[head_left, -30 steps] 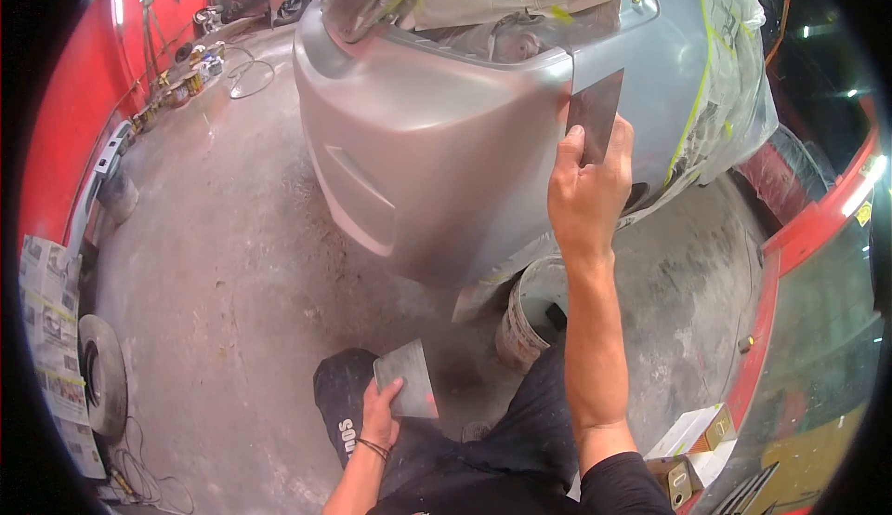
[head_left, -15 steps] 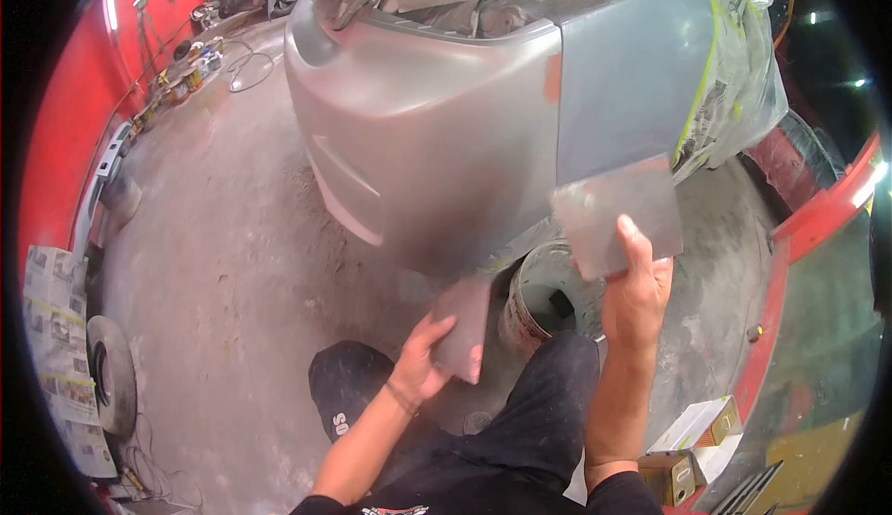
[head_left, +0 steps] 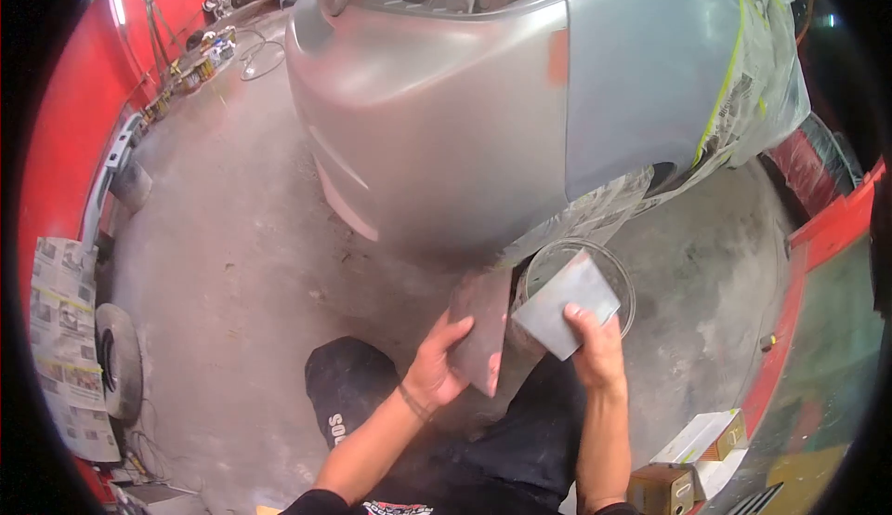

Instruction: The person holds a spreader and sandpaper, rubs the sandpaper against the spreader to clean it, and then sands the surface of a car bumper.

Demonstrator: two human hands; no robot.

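Far left, I see a tyre (head_left: 132, 359) beside newspaper (head_left: 67, 348), well apart from the hands. The left hand (head_left: 435, 371) clasps a reddish-smeared plate (head_left: 478, 334) between thumb and fingers, below the grey bumper (head_left: 427, 134). Just right, the right hand (head_left: 599, 355) grips a grey plate (head_left: 569, 303), thumb on its face, over the bucket (head_left: 628, 284). I count 2 plates, near but apart; a careless wrist turn could knock their edges together, and a loose right thumb could drop 1 into the bucket. Higher up, a reddish patch (head_left: 557, 58) sits beside the seam; a dragged corner could gouge it.
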